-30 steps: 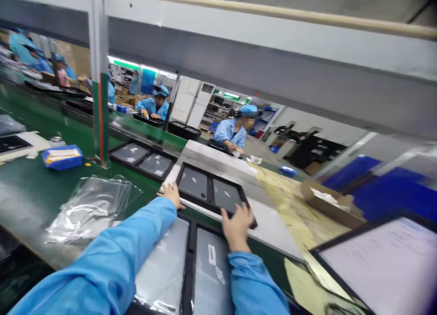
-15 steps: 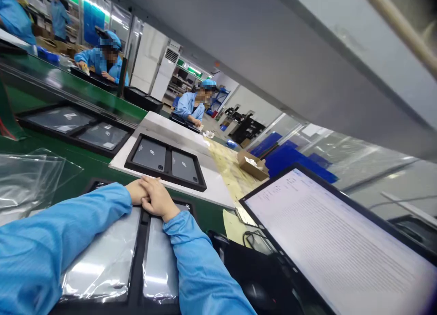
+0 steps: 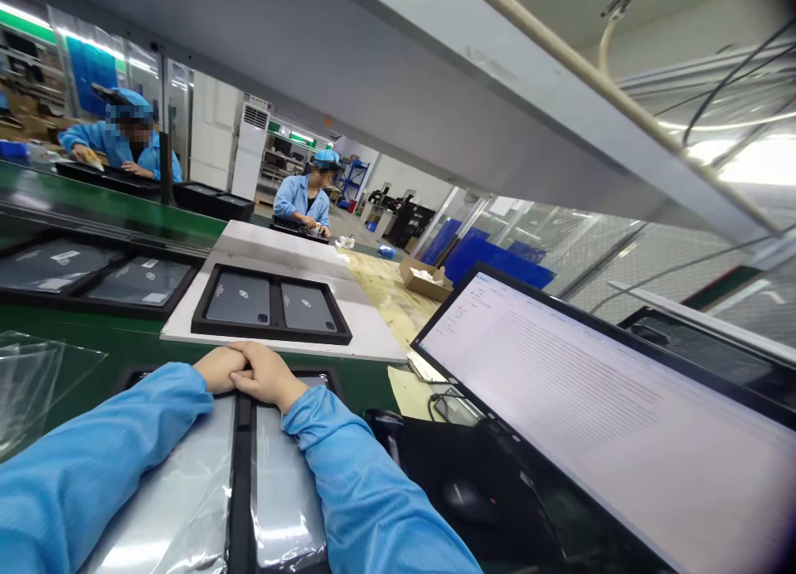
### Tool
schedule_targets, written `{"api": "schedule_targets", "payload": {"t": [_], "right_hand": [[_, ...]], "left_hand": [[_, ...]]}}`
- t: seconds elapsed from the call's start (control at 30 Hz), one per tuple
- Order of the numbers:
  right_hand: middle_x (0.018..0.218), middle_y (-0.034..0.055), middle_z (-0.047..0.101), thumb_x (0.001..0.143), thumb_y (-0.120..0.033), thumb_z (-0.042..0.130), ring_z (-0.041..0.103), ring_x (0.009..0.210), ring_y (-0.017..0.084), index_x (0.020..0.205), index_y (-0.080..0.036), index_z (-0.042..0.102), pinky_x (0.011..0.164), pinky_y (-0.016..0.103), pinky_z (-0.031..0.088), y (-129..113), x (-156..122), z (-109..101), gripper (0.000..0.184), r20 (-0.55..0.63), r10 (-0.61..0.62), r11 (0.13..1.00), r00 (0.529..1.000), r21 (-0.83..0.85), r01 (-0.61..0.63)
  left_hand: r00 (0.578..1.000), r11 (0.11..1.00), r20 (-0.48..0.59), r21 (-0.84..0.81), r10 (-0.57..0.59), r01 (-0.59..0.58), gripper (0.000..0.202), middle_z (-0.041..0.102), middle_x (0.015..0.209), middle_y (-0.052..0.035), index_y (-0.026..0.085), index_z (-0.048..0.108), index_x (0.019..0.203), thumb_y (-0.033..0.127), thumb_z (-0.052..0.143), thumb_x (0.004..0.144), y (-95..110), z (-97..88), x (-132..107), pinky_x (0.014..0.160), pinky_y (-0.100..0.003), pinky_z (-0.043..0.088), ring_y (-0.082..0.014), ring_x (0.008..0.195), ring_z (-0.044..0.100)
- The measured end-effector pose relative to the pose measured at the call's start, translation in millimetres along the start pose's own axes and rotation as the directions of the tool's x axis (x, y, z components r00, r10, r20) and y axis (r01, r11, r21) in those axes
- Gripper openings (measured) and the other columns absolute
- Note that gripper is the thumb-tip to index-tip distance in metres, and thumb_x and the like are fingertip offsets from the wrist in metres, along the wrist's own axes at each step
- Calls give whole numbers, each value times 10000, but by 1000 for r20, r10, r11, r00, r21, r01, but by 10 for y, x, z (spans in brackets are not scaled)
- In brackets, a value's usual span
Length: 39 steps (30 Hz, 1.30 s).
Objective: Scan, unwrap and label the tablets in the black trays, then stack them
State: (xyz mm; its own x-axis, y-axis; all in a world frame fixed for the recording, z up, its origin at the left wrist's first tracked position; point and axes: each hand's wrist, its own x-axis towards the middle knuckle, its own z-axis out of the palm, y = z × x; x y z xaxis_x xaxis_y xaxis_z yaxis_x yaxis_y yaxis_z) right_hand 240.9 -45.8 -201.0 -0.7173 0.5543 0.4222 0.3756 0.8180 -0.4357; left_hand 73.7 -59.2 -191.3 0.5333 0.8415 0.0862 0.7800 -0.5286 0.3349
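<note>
My left hand (image 3: 219, 369) and my right hand (image 3: 269, 373) are clasped above the far end of a black tray (image 3: 244, 474). The right hand lies over the left with its fingers wrapped round it; the left fingers are hidden. Under my forearms, two tablets in clear film sit in the tray, a left tablet (image 3: 186, 495) and a right tablet (image 3: 283, 483). Just beyond my hands, another black tray (image 3: 274, 332) holds two grey tablets with their backs up, a left one (image 3: 241, 299) and a right one (image 3: 308, 308), on a white board (image 3: 379, 333).
A monitor (image 3: 578, 408) stands tilted at right, with a mouse (image 3: 466, 501) on a black mat and a scanner-like device (image 3: 389, 429) before it. Further left is another tablet tray (image 3: 133, 304) and clear plastic bags (image 3: 31, 391). A shelf (image 3: 435, 109) hangs overhead. Two co-workers sit beyond.
My view has swung to the right, so the bench and trays appear shifted left and more of the monitor shows. My hands stay clasped over the tray.
</note>
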Motion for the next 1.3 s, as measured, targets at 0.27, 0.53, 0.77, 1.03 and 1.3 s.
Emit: {"api": "schedule_targets", "payload": {"t": [0.27, 0.53, 0.77, 1.03, 1.3], "right_hand": [[1365, 83, 650, 832, -309, 769, 607, 1263, 256, 1388, -250, 582, 1094, 409, 457, -69, 44, -77, 591, 3, 62, 997, 998, 35, -62], [1337, 61, 670, 805, -282, 806, 621, 1247, 250, 1340, -268, 629, 1069, 392, 468, -65, 86, -97, 564, -34, 84, 994, 996, 66, -82], [1348, 101, 674, 802, -304, 815, 629, 1248, 251, 1344, -203, 617, 1090, 376, 458, -32, 136, -91, 586, -47, 25, 998, 999, 64, -22], [1342, 97, 684, 784, -287, 818, 640, 1249, 254, 1344, -209, 618, 1091, 376, 465, -41, 148, -87, 600, -50, 32, 997, 998, 69, -28], [1340, 91, 683, 787, -304, 827, 638, 1249, 252, 1348, -216, 623, 1092, 362, 459, -49, 163, -103, 604, -47, 43, 996, 998, 82, -39]], "left_hand": [[996, 999, 84, 19, -37, 35, 417, 725, 978, -163, 126, 738, 982, 380, 422, 884, 46, -121, 3, 841, -367, 538, -289, 907, 684], [997, 999, 66, -18, -38, 39, 438, 709, 920, -166, 120, 711, 960, 447, 437, 861, 30, -169, 34, 831, -387, 547, -304, 868, 683], [997, 1000, 71, -9, -18, 18, 393, 712, 951, -157, 123, 698, 966, 382, 430, 841, 54, -216, 15, 820, -372, 548, -297, 881, 687], [999, 1000, 50, -24, -16, 17, 353, 717, 1057, -163, 125, 698, 966, 352, 457, 846, 23, -200, 14, 874, -387, 543, -316, 963, 684], [996, 1000, 89, -2, -26, 26, 459, 717, 1097, -163, 124, 711, 1106, 391, 424, 866, -36, -193, 36, 860, -380, 534, -316, 994, 680]]}}
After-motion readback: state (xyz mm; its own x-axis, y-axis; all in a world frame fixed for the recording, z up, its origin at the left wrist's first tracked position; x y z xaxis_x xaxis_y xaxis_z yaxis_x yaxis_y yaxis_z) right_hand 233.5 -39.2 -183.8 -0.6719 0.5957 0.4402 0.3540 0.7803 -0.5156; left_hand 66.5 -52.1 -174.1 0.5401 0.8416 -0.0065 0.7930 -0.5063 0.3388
